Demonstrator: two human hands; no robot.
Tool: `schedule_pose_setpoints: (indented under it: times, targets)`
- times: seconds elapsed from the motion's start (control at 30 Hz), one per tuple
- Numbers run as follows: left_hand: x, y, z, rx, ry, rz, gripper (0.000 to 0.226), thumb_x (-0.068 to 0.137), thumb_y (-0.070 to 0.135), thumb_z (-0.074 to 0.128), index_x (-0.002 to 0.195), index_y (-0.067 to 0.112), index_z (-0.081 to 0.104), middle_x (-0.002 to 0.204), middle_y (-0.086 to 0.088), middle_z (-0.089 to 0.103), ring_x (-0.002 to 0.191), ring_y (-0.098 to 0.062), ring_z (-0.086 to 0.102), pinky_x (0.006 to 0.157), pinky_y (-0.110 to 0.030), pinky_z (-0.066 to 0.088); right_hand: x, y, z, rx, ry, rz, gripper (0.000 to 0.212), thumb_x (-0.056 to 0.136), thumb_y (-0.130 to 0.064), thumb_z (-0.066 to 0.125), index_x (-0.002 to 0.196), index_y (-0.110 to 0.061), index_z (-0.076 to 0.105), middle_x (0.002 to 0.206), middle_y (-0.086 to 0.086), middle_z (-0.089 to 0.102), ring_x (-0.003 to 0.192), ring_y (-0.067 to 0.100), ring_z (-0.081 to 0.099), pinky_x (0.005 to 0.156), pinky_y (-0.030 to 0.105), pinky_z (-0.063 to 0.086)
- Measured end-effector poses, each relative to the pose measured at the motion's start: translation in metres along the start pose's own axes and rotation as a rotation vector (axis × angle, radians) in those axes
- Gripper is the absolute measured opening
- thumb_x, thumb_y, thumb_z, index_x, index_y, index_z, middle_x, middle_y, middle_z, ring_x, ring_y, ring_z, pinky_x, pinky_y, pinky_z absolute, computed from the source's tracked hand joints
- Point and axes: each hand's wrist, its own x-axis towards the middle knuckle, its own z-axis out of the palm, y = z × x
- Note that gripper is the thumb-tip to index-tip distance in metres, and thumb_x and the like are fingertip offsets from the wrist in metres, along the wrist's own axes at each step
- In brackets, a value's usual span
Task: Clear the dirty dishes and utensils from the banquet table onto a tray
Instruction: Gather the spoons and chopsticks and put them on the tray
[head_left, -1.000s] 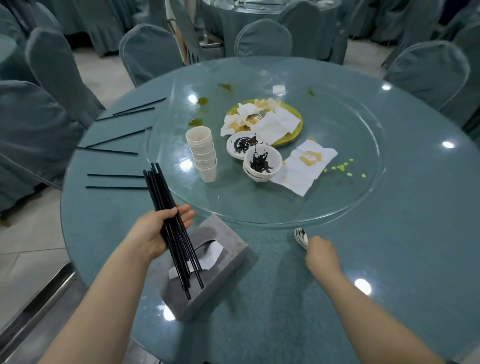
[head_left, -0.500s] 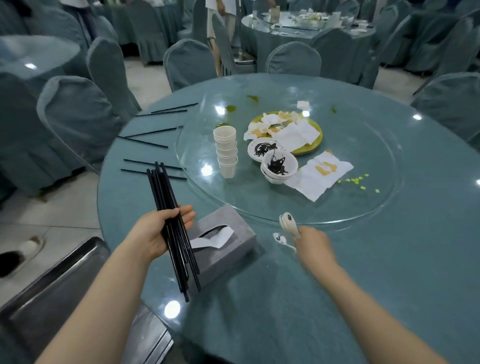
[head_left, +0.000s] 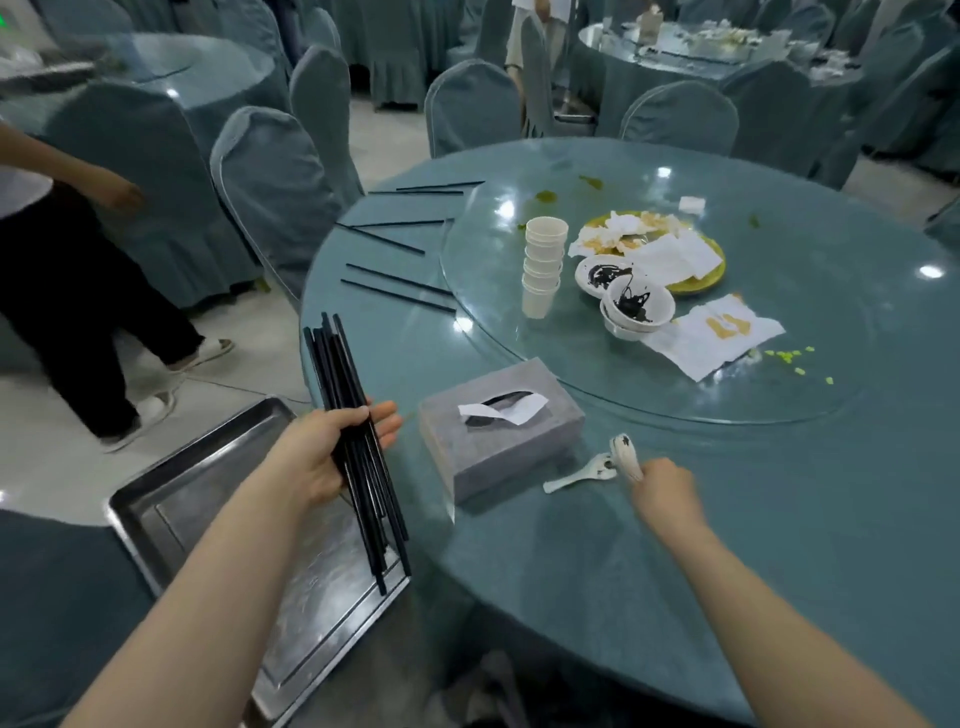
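My left hand grips a bundle of black chopsticks, held over the edge of a steel tray beside the round banquet table. My right hand holds stained white spoons just above the table; another white spoon lies next to it. On the glass turntable stand a stack of paper cups, stained white bowls, a small dish and a yellow plate under used napkins. Several loose black chopsticks lie on the table's left side.
A grey tissue box sits between my hands. A soiled napkin and green crumbs lie on the turntable. Covered chairs ring the table. A person stands at the left. Another set table is behind.
The view has swung left, bringing the steel tray into sight under my left hand. My right hand has lifted spoons off the table and a second spoon now shows beside it.
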Motion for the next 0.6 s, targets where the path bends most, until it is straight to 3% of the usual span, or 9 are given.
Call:
schedule_pose_setpoints:
  times: [0.23,0.37,0.5,0.53,0.6]
  targets:
    - [-0.021,0.013,-0.032,-0.03,-0.015,-0.003,0.02,0.098,-0.002,0.034,0.091,0.005,0.051,0.065,-0.007,0.073,0.059,-0.018,0.071,0.054,-0.029,0.059,-0.04,-0.015,0.025,-0.039,-0.062,0.091,0.019,0.09,-0.006,0.048,0.097,0.002,0.063,0.102,0.022,0.066,0.099,0.037,0.061,0.071,0.033,0.044]
    - [-0.028,0.016,-0.047,-0.031,-0.008,-0.01,0.02,0.098,-0.001,0.033,0.094,0.005,0.051,0.065,-0.006,0.072,0.063,-0.019,0.071,0.076,-0.034,0.057,-0.045,-0.023,0.034,-0.019,-0.09,0.122,0.02,0.091,-0.011,0.051,0.099,0.002,0.063,0.104,0.022,0.066,0.101,0.037,0.061,0.072,0.033,0.045]
    - [-0.027,0.024,-0.051,-0.03,0.023,0.0,0.019,0.098,-0.002,0.033,0.096,0.004,0.051,0.082,-0.011,0.071,0.07,-0.02,0.07,0.08,-0.033,0.057,-0.034,-0.027,0.033,0.059,-0.052,0.171,0.019,0.089,-0.01,0.054,0.099,0.004,0.061,0.104,0.024,0.065,0.1,0.038,0.06,0.072,0.034,0.043]
    - [-0.025,0.025,-0.051,-0.033,0.032,-0.001,0.019,0.098,-0.002,0.033,0.096,0.004,0.051,0.088,-0.012,0.068,0.072,-0.02,0.07,0.08,-0.033,0.057,-0.029,-0.027,0.032,0.06,-0.033,0.168,0.018,0.088,-0.008,0.054,0.098,0.006,0.06,0.104,0.025,0.064,0.1,0.039,0.06,0.072,0.035,0.044]
    - [-0.021,0.026,-0.049,-0.044,0.047,-0.002,0.02,0.098,-0.002,0.033,0.093,0.005,0.051,0.093,-0.014,0.065,0.074,-0.021,0.069,0.064,-0.03,0.059,-0.017,-0.027,0.03,0.024,-0.014,0.152,0.017,0.087,-0.002,0.051,0.098,0.007,0.06,0.104,0.026,0.064,0.1,0.04,0.059,0.073,0.036,0.044]
